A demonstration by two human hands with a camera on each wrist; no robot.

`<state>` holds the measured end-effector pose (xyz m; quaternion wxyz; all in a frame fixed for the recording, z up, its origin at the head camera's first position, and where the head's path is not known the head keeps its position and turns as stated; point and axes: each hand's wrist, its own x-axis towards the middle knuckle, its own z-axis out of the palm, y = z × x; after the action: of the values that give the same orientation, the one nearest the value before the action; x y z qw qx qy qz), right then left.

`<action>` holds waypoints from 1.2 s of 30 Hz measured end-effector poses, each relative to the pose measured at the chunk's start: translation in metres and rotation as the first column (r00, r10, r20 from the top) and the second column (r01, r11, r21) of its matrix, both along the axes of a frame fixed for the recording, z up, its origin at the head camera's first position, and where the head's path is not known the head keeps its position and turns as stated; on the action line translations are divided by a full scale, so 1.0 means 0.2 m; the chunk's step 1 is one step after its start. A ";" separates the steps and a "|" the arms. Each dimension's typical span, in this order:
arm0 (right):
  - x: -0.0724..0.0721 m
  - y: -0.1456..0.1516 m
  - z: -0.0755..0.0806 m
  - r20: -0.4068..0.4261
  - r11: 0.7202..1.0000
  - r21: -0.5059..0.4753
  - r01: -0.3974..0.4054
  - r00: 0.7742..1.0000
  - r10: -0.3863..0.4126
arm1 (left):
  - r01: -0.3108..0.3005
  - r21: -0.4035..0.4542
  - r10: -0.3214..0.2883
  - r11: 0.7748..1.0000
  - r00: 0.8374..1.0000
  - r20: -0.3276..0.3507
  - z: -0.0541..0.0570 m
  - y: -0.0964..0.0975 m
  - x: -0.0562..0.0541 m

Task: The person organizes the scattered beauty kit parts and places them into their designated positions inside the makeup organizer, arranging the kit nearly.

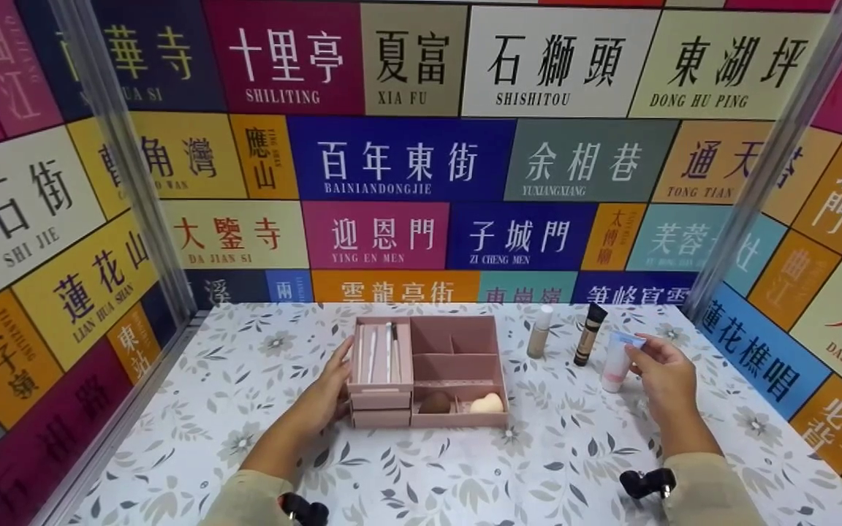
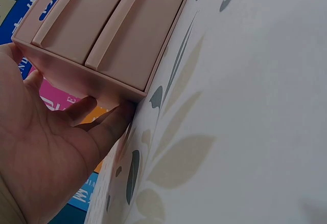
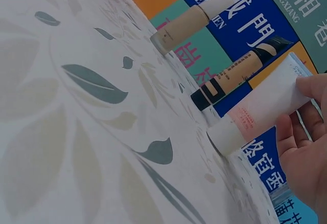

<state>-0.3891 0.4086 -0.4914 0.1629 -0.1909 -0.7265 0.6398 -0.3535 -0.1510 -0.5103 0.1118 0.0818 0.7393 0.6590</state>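
Observation:
A pink makeup organizer (image 1: 457, 369) stands on the table, with slim brushes (image 1: 381, 354) in its upper left tray and two drawers below. My left hand (image 1: 331, 387) rests against its left side; in the left wrist view the fingers (image 2: 110, 124) lie along that wall beside the drawer fronts (image 2: 138, 35). Over on the right, my right hand (image 1: 666, 372) pinches the upper end of a white and pink squeeze tube (image 1: 617, 361) between thumb and fingers. The tube stands upright on its cap (image 3: 225, 137), close to the tabletop.
A glass foundation bottle (image 1: 539, 332) with a white cap and a black-capped beige tube (image 1: 590, 336) stand left of the squeeze tube. A brown sponge (image 1: 435, 402) and a cream heart-shaped sponge (image 1: 487, 403) lie in the organizer's front compartments. Sign-covered walls (image 1: 406, 157) enclose the floral table (image 1: 245, 394).

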 end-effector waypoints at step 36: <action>0.12 -0.59 0.17 -0.230 0.932 0.132 -0.337 0.904 0.360 | -0.034 -0.043 0.036 0.998 0.998 0.046 0.01 0.01 0.00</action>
<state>-0.3643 0.2910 -0.4571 0.1448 0.0318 -0.7501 0.6445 -0.3541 -0.1494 -0.5076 0.1192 0.0509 0.7514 0.6469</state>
